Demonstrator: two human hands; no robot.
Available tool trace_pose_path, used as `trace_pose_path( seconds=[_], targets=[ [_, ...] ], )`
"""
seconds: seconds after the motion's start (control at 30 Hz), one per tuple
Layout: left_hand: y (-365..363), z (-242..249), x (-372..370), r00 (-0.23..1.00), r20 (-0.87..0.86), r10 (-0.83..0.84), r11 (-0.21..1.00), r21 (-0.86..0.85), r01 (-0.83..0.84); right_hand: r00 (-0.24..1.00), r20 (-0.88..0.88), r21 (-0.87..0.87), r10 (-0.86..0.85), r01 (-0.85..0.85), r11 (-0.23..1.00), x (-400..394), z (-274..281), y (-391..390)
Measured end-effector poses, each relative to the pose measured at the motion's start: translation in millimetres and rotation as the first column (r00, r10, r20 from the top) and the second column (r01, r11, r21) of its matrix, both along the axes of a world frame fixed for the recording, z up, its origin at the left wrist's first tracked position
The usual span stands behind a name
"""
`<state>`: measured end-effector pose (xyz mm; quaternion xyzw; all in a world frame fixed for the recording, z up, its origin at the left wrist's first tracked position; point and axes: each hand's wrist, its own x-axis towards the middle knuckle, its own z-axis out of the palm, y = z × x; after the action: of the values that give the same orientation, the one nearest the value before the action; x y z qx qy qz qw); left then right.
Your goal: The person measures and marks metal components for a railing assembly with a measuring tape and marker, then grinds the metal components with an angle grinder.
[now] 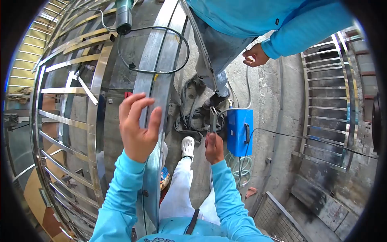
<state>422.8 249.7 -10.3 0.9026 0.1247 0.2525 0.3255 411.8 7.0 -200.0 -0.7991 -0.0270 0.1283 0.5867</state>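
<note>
My left hand (139,127) hovers over the long metal beam (150,82), its fingers spread and curved with nothing between them. In my right hand (214,148) is a narrow metal tube (213,121), gripped in the fist and pointing away from me, with its end showing above the thumb. Across the beam lies a loop of black cable (188,52), which runs to a dark green and black power tool (123,18) at the beam's far left side.
A co-worker in a blue sweatshirt (250,16) stands opposite, one hand (256,55) hanging loosely. A blue machine box (239,133) with cables and a coiled hose (242,171) sits on the floor to the right. Metal frames (94,117) line the left; a barred frame (327,94) lies right.
</note>
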Motion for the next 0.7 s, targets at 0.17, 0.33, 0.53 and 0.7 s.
trace_pose_path(
  seconds=[0.17,0.33,0.53,0.7],
  targets=[
    [-9.4,-30.5,45.5,0.975,0.187,-0.119,0.991,-0.045,0.13,0.991,-0.101,0.03,0.087,-0.084,0.996,25.9,-25.1,0.3],
    [-5.3,-43.8,46.0,0.988,0.093,-0.122,0.988,-0.087,0.13,0.987,-0.142,0.186,0.074,-0.047,0.981,40.2,-30.0,15.8],
    [-7.1,-45.4,49.8,0.991,0.09,-0.096,0.987,-0.122,0.107,0.979,-0.177,0.231,0.097,-0.055,0.972,46.7,-12.5,13.1],
    [-7.5,-43.7,48.2,0.988,0.107,-0.107,0.988,-0.104,0.118,0.983,-0.17,0.226,0.07,-0.03,0.974,45.0,-8.7,14.9]
  ],
)
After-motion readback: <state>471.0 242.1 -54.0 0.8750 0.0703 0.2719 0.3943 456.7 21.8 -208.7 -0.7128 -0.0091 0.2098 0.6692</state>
